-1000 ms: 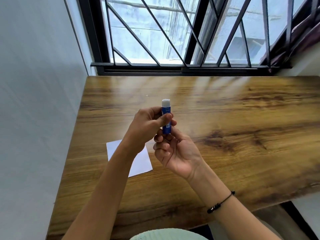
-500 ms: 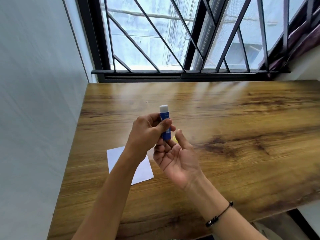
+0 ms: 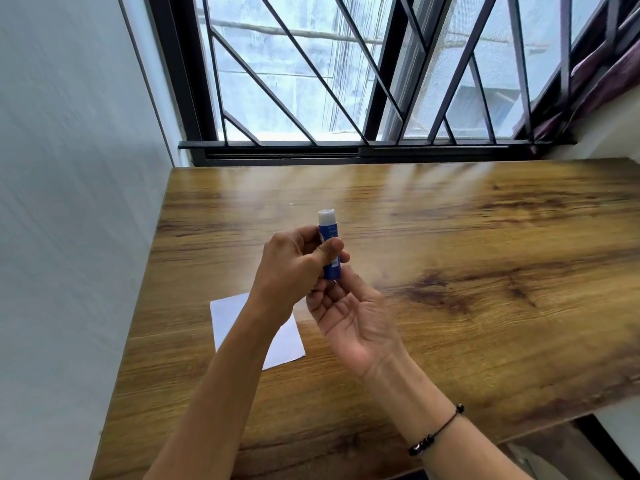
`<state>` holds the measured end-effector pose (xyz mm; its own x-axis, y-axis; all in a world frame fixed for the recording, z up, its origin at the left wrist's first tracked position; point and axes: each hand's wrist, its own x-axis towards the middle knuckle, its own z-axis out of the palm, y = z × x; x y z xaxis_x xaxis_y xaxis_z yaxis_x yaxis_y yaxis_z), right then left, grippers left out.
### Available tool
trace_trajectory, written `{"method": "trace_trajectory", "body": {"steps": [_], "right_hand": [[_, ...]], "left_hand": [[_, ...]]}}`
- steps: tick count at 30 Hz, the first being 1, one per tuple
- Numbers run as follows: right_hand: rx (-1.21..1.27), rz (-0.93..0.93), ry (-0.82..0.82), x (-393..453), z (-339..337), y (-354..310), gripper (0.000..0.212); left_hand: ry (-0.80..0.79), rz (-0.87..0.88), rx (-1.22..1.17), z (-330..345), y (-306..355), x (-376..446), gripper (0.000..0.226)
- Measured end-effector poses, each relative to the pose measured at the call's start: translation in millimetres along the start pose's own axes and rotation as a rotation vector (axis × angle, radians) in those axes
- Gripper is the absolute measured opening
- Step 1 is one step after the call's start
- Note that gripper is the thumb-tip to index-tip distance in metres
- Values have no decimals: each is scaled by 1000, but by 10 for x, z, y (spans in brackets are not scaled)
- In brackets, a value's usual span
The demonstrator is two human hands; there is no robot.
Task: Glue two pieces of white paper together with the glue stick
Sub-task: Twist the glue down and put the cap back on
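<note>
1. Up above the bench [image 3: 450, 237], the left hand [image 3: 294, 268] forms a closed grip on the glue stick [image 3: 329, 249]: its thumb lies across the front of the blue barrel and its curled fingers wrap the far side.
2. Held upright, the glue stick shows its white top end clear above the fingers, while the lower end of the barrel sits just above the right hand [image 3: 349, 317].
3. Palm up, the right hand is below and slightly right of the stick; its fingers are only loosely bent and the thumb reaches up toward the base of the barrel. Whether the thumb or fingertips actually touch the base I cannot tell, since the left hand covers that spot; nothing is seen clasped in this hand, so its grip reads as loose.
4. Lower left on the bench lies flat white paper [image 3: 227, 317], well below the raised hands; the left forearm crosses over it and hides its middle, so I cannot tell whether it is one sheet or two.
5. Around the right wrist is a dark cord bracelet [image 3: 434, 433].
6. Beyond the bench's far edge stands a window with a black metal grille [image 3: 311, 71], and a pale wall [image 3: 69, 202] runs along the bench's left side.
</note>
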<state>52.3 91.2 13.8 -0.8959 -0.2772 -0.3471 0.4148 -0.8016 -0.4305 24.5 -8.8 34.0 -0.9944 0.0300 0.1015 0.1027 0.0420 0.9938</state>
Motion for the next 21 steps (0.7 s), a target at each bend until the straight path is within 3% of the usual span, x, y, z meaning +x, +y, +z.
{"method": "trace_trajectory", "body": {"steps": [5, 10, 14, 16, 19, 21], "right_hand": [[42, 106, 12, -3, 9, -23, 56], [7, 36, -22, -9, 46, -38, 21], [2, -25, -20, -4, -1, -22, 25], [20, 7, -6, -12, 8, -11, 21], [52, 80, 42, -17, 14, -14, 37], [39, 93, 39, -23, 25, -30, 35]], "left_hand": [[-6, 5, 1, 5, 15, -11, 3], [8, 14, 8, -6, 46, -19, 4], [15, 18, 30, -4, 49, -31, 5], [19, 13, 28, -4, 52, -31, 6], [11, 4, 29, -1, 58, -39, 2], [19, 0, 27, -7, 65, -41, 5]]}}
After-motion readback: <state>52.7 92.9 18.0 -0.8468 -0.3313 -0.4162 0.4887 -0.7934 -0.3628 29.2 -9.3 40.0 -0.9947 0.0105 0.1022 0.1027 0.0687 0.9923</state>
